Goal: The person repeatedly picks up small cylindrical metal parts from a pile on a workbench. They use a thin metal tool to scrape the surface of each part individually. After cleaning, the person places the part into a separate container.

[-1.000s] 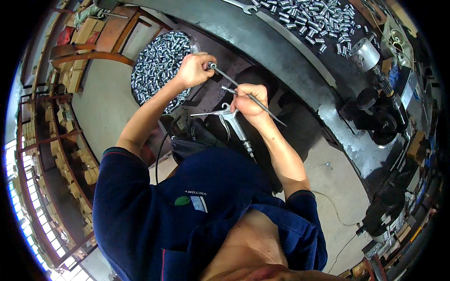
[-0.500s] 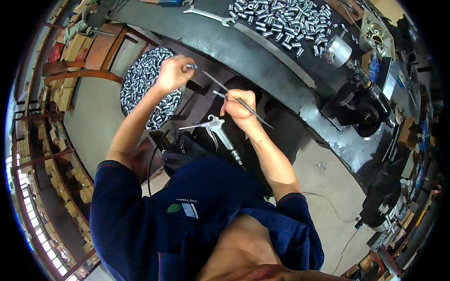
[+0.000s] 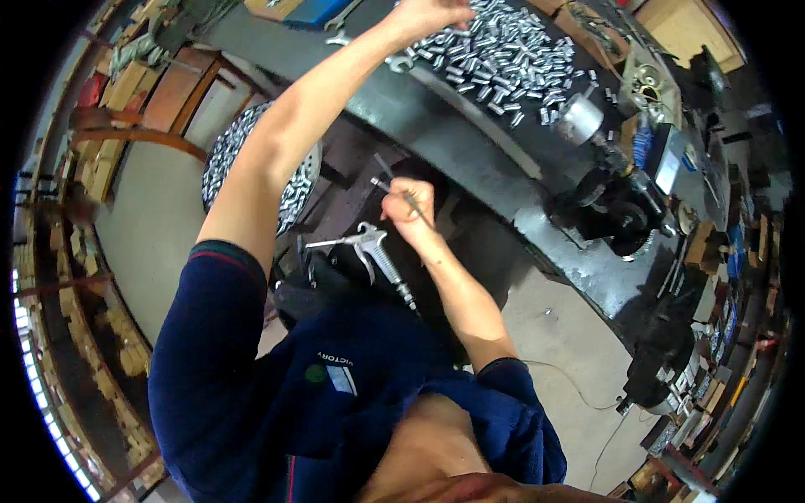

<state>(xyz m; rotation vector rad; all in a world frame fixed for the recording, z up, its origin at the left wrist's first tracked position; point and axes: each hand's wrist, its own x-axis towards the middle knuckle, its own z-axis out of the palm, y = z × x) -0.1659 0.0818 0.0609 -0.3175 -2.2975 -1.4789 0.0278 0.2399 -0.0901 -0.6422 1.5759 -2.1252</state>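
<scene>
My left hand (image 3: 428, 17) reaches across the bench to the near-left part of a pile of small shiny metal sleeves (image 3: 511, 63). The upper edge cuts the hand off, and whether its fingertips hold a sleeve cannot be made out. Nearer my body, my right hand (image 3: 408, 203) is closed round a slim grey file (image 3: 384, 165), which slants through the fist. A small metal sleeve (image 3: 377, 183) also sticks out between its thumb and fingers. Just below that hand, a silver air blow gun (image 3: 377, 251) lies at my lap, not touched.
Left of my lap stands a round container of metal sleeves (image 3: 312, 159), partly behind my left arm. An open-ended wrench (image 3: 401, 63) lies on the dark bench (image 3: 470, 159). A machine with a round metal chuck (image 3: 580, 121) stands on the bench's right. A wooden chair (image 3: 180, 92) is at far left.
My left hand has moved from above the round container, where it pinched a small metal part, up and right to the pile on the bench. My right hand keeps its grip, slightly lower left.
</scene>
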